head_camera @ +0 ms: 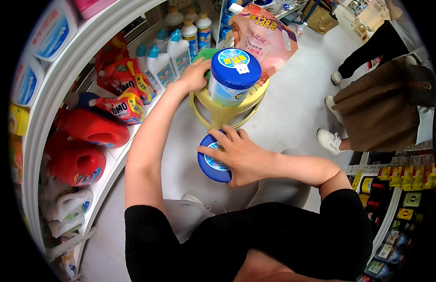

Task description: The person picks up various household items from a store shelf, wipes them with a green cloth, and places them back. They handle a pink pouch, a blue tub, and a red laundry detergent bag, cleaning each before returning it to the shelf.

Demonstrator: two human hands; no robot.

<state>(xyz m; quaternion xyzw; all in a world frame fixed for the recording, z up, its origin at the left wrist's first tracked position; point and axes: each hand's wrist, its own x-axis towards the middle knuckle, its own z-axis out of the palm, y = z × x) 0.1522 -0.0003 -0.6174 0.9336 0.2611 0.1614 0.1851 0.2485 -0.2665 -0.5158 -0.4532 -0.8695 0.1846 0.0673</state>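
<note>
My right hand (244, 158) grips the blue lid of a plastic tub (207, 165) from above, fingers spread over its rim, low in front of my knees. A second tub (228, 93) with a blue lid stands upright on a yellow plastic stool (218, 118). Behind it on the stool is a large pink refill pouch (260, 42) with a handle hole. My left hand (193, 75) is at the left side of that tub, holding a green cloth-like item (206, 53). The tub partly hides the left fingertips.
On the left, a white shelf (112, 158) holds red detergent jugs (77, 162), Omo pouches (121, 107) and white bottles with teal caps (159, 63). Two people's legs and white shoes (329, 141) show at right, by a brown bag or garment (380, 105). Shelves of bottles (383, 250) stand lower right.
</note>
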